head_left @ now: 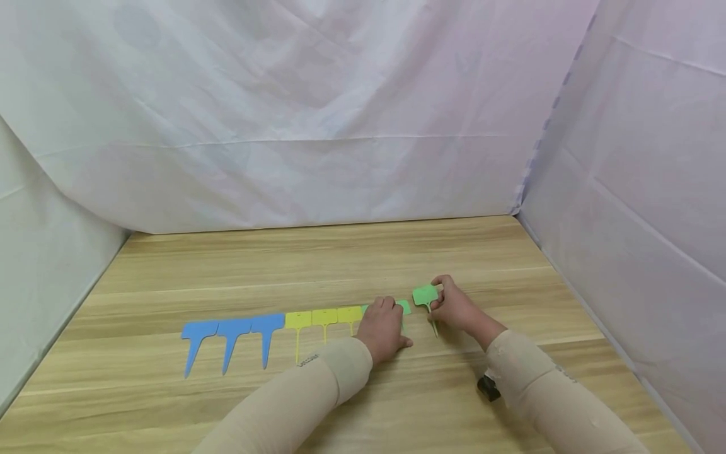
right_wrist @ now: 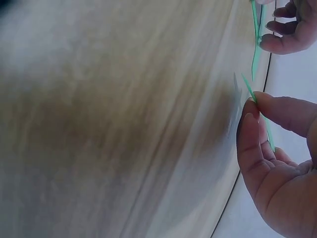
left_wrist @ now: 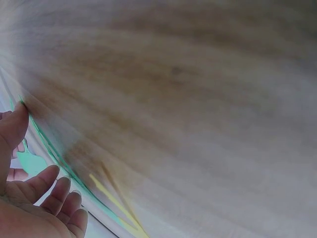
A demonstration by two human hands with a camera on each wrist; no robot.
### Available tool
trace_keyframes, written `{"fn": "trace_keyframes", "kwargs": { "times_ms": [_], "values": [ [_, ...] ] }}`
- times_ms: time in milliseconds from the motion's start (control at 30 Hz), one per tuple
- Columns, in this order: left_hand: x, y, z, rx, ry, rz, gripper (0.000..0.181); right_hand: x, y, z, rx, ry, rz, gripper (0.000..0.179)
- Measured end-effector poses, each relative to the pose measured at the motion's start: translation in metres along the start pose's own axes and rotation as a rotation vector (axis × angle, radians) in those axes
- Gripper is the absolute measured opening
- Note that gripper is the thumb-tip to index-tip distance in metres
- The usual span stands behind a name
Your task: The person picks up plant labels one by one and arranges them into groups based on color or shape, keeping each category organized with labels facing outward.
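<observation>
My right hand point(head_left: 454, 308) pinches a green T-shaped plant label point(head_left: 424, 295) by its thin stem, between thumb and fingers. The label's head points away from me, just right of a row of labels. Over the row's right end lies my left hand point(head_left: 382, 328), touching green labels point(head_left: 404, 307) with loosely bent fingers and covering part of them. In the left wrist view, the thumb point(left_wrist: 16, 126) is at a green stem. Left of that hand, three yellow labels point(head_left: 298, 320) lie side by side, followed by three wider blue labels point(head_left: 200, 330).
The wooden table point(head_left: 142, 277) carries the row across its middle. White cloth point(head_left: 317, 176) hangs behind the table and along both sides. A small black object point(head_left: 489, 388) is beside the right sleeve.
</observation>
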State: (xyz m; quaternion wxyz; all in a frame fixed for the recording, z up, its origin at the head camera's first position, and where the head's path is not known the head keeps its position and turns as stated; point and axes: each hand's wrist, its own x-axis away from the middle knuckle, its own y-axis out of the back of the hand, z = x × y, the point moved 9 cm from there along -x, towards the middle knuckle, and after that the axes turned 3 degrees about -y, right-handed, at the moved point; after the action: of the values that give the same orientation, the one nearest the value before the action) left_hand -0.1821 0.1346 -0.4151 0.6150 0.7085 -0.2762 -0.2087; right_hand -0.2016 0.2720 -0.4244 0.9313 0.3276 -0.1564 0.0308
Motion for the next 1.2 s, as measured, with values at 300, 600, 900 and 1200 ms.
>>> {"fn": "trace_keyframes", "kwargs": {
  "times_ms": [300,600,900,1200],
  "values": [
    [0.000,0.001,0.000,-0.002,-0.002,-0.009,0.058,0.001,-0.004,0.002,0.017,-0.003,0.007,0.070],
    [0.000,0.002,-0.001,0.007,-0.004,-0.008,0.056,0.003,-0.007,0.000,0.020,-0.003,0.009,0.071],
    [0.002,0.003,-0.002,0.003,0.000,-0.005,0.054,0.005,-0.009,0.001,0.032,-0.001,0.010,0.068],
    [0.002,0.004,-0.002,-0.015,0.005,-0.022,0.052,0.006,-0.011,0.000,0.037,0.032,0.011,0.069]
  ]
}}
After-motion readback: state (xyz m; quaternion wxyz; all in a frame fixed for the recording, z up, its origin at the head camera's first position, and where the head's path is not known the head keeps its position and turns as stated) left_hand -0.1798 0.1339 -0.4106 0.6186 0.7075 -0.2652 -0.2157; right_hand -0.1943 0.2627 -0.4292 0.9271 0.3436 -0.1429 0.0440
